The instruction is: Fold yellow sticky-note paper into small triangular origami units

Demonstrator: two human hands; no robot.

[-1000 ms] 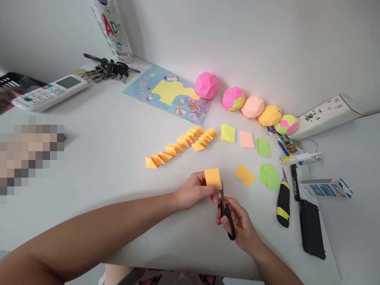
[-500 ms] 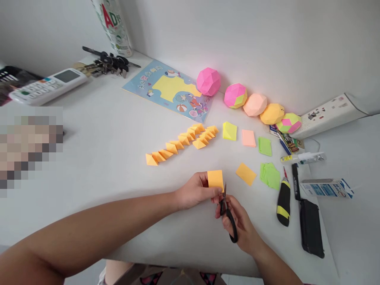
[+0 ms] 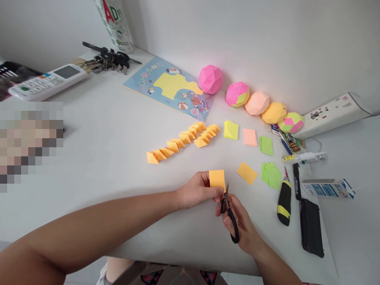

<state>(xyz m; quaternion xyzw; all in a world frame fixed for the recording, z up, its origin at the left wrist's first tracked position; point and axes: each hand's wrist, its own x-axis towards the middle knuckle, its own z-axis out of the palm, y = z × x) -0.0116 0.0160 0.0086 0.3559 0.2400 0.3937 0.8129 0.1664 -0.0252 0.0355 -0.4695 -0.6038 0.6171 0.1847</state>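
Between the thumb and fingers of my left hand (image 3: 202, 189) is an orange paper square (image 3: 217, 179). My right hand (image 3: 237, 221) grips a pair of scissors (image 3: 233, 221) with black handles; the blades point up at the square's lower right corner. Whether they are cutting into the paper I cannot tell. Folded orange paper pieces (image 3: 178, 144) lie in two rows beyond my left hand. To the right of the held square lies a flat orange slip (image 3: 247, 173), with green paper pieces (image 3: 270, 175) beside it. Behind these are yellow (image 3: 230, 130), pink (image 3: 250, 137) and green (image 3: 266, 145) paper stacks.
Several faceted paper balls (image 3: 257, 103) line the wall beside a blue printed sheet (image 3: 166, 87). On the right are a yellow-black cutter (image 3: 284, 204), a black case (image 3: 311, 227) and a small box (image 3: 328, 188). A remote (image 3: 49, 82) and keys (image 3: 109, 59) lie at left.
The view has shifted slightly. My hands, the orange square and the scissors hold almost the same position, with the blades still at the square's corner.
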